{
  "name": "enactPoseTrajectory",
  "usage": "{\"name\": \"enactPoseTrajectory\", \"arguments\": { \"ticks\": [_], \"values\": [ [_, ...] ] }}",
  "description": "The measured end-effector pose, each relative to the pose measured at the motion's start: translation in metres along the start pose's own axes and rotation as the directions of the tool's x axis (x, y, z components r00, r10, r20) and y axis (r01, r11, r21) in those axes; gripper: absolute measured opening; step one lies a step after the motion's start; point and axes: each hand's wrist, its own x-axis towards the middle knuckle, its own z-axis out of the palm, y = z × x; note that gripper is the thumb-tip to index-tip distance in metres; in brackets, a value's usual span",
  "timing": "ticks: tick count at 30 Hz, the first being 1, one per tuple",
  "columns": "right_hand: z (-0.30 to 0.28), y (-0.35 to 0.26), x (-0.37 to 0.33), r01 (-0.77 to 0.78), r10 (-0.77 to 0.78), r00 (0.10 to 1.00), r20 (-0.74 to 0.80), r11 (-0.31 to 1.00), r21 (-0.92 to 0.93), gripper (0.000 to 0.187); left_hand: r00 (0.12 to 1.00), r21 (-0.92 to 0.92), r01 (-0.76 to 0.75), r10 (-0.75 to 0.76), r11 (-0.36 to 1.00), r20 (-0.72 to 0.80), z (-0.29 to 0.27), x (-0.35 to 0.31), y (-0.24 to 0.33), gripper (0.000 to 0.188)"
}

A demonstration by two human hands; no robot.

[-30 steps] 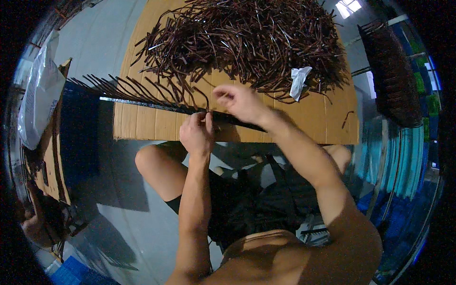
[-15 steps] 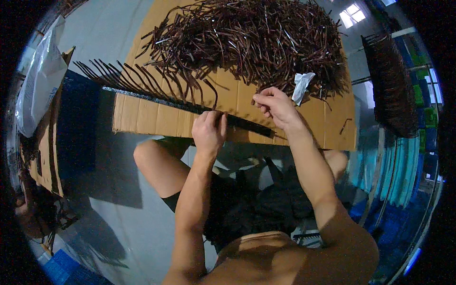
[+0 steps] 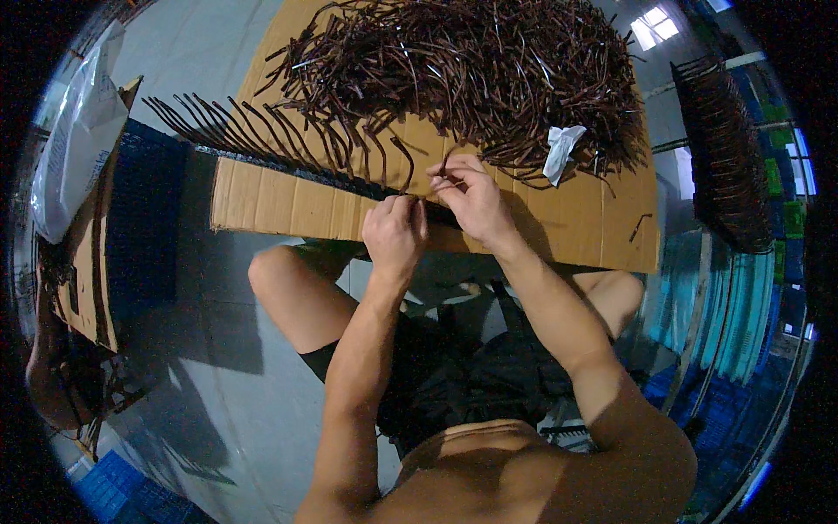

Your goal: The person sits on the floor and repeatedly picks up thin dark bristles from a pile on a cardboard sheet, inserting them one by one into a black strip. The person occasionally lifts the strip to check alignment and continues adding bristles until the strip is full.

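A long dark bar [image 3: 345,182] lies slantwise across a cardboard-covered surface. Along its left part stands a row of brown, bent-ended eyeglass temples [image 3: 381,166]. My left hand [image 3: 395,231] is closed on the bar, just below the last temple in the row; its fingertips are partly hidden. Between thumb and fingers, my right hand [image 3: 473,199] pinches a single brown eyeglass temple [image 3: 446,162], held near the bar just right of my left hand. Behind both hands spreads a big tangled pile of similar temples [image 3: 463,79].
The cardboard [image 3: 288,210] has a crumpled white paper [image 3: 563,150] by the pile and a stray temple [image 3: 640,227] at right. A filled rack [image 3: 720,157] stands upright at far right. Leftward are a plastic bag [image 3: 78,144] and dark blue crates [image 3: 153,210].
My right hand has moved left from the pile's near edge toward the bar, bringing a temple. My left hand stays at the bar, shifted only slightly.
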Motion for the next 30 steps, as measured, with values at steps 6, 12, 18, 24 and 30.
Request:
{"name": "enactPoseTrajectory", "arguments": {
  "ticks": [6, 12, 18, 24, 30],
  "values": [
    [0.0, -0.008, -0.008, -0.223, 0.202, 0.974, 0.1, 0.934, 0.28, 0.022, 1.0, -0.03, 0.003, -0.003, 1.0, 0.015, 0.001, 0.0, 0.0, 0.01],
    [-0.006, -0.033, -0.009, -0.189, 0.185, 0.972, 0.147, 0.982, 0.014, 0.019, 1.0, -0.014, -0.023, 0.023, 1.0, -0.003, 0.002, -0.001, -0.001, 0.009],
    [-0.002, -0.023, -0.01, -0.213, 0.195, 0.972, 0.129, 0.966, 0.146, 0.022, 0.996, 0.048, 0.03, -0.034, 0.998, 0.078, -0.002, -0.003, 0.003, 0.012],
    [-0.017, -0.038, 0.005, -0.026, 0.093, 0.932, 0.35, 0.981, -0.191, 0.025, 0.997, 0.067, 0.06, -0.063, 0.996, 0.039, 0.006, -0.007, -0.001, 0.013],
    [-0.091, 0.03, 0.022, -0.343, 0.357, 0.932, -0.056, 0.824, -0.45, 0.025, 0.987, 0.064, 0.055, -0.063, 0.996, 0.145, -0.008, -0.014, 0.021, 0.02]
  ]
}}
